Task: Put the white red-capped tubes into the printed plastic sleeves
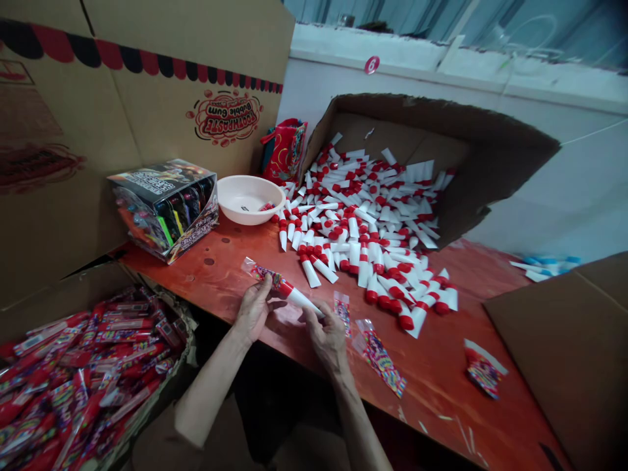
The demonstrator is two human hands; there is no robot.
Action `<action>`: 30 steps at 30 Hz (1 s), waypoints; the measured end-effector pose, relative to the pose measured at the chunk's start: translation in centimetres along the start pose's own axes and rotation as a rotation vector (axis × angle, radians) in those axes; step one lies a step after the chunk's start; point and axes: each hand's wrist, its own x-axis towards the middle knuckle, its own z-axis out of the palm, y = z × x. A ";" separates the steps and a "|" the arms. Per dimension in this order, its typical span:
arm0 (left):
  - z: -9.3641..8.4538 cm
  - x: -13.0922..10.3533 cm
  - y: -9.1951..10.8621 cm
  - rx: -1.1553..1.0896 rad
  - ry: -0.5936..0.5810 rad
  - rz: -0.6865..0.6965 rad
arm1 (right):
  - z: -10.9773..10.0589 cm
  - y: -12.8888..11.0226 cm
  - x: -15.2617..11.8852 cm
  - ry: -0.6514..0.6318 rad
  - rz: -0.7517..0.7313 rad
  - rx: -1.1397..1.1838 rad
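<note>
My left hand (256, 306) pinches a clear, brightly printed wrapper (269, 273) between thumb and fingers. The red-capped end of a white tube (300, 299) sits at the wrapper's mouth, and how far in it goes I cannot tell. My right hand (326, 330) is closed on the tube's flat white end. Both hands are above the front edge of the red table (216, 281). Just right of my right hand lie a small printed wrapper (342, 311) and a longer one (379, 358), both flat on the table.
A tipped cardboard box (490, 154) spills many red-capped white tubes (363, 216) across the table. A white bowl (250, 199) and a display box (167, 203) stand at left. Below left, a carton (181, 327) holds wrapped tubes (88, 366). A crumpled wrapper (483, 371) lies at right.
</note>
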 end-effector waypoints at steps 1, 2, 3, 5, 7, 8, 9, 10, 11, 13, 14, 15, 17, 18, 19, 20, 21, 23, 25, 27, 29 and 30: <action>0.0 0.0 -0.1 0.015 0.006 0.016 | 0.0 0.0 0.0 0.001 -0.006 -0.010; 0.0 0.1 -0.2 0.033 0.013 0.032 | -0.1 0.1 -0.1 0.005 -0.015 -0.024; 0.0 0.1 -0.3 0.055 0.018 0.043 | -0.1 0.1 -0.1 0.008 -0.028 -0.041; -0.1 0.3 -0.6 0.101 0.029 0.048 | 0.0 0.3 -0.2 0.012 -0.063 -0.080; -0.1 0.4 -0.7 0.132 0.028 0.040 | 0.0 0.4 -0.3 0.018 -0.102 -0.119; 0.0 0.5 -0.7 0.137 0.020 0.034 | 0.1 0.5 -0.3 0.024 -0.118 -0.138; 0.1 0.4 -0.6 0.134 0.010 0.030 | 0.1 0.6 -0.4 0.032 -0.132 -0.156; 0.2 0.4 -0.6 0.126 -0.001 0.027 | 0.1 0.7 -0.4 0.045 -0.142 -0.172; 0.3 0.3 -0.5 0.120 -0.011 0.023 | 0.2 0.8 -0.4 0.057 -0.149 -0.186; 0.4 0.1 -0.5 0.117 -0.025 0.019 | 0.2 1.0 -0.5 0.071 -0.160 -0.196; 0.4 0.1 -0.5 0.118 -0.026 0.023 | 0.3 1.1 -0.6 0.074 -0.162 -0.193; 0.4 0.0 -0.6 0.120 -0.024 0.030 | 0.3 1.1 -0.6 0.076 -0.163 -0.187; 0.3 0.0 -0.7 0.117 -0.017 0.044 | 0.3 1.2 -0.7 0.072 -0.154 -0.170; 0.3 0.0 -0.8 0.114 -0.020 0.041 | 0.3 1.1 -0.7 0.067 -0.143 -0.156; 0.2 0.0 -0.9 0.112 -0.027 0.031 | 0.3 1.0 -0.7 0.055 -0.126 -0.136; 0.2 0.0 -1.0 0.112 -0.039 0.015 | 0.3 0.8 -0.6 0.037 -0.100 -0.108; 0.1 -0.1 -1.1 0.117 -0.052 -0.005 | 0.3 0.6 -0.5 0.017 -0.063 -0.071; 0.1 -0.5 -1.5 0.138 -0.106 -0.054 | 0.5 0.2 -0.2 -0.037 0.036 0.037; 0.3 -0.9 -1.9 0.164 -0.200 -0.100 | 0.9 -0.2 0.0 -0.074 0.150 0.183; 0.6 -1.2 -2.2 0.156 -0.258 -0.110 | 1.6 -0.4 0.0 -0.089 0.250 0.326; 0.9 -1.4 -2.0 0.081 -0.207 -0.061 | 2.0 -0.6 -0.2 -0.095 0.321 0.413; 1.1 -1.4 -1.8 0.028 -0.159 -0.030 | 2.0 -0.7 -0.4 -0.117 0.338 0.429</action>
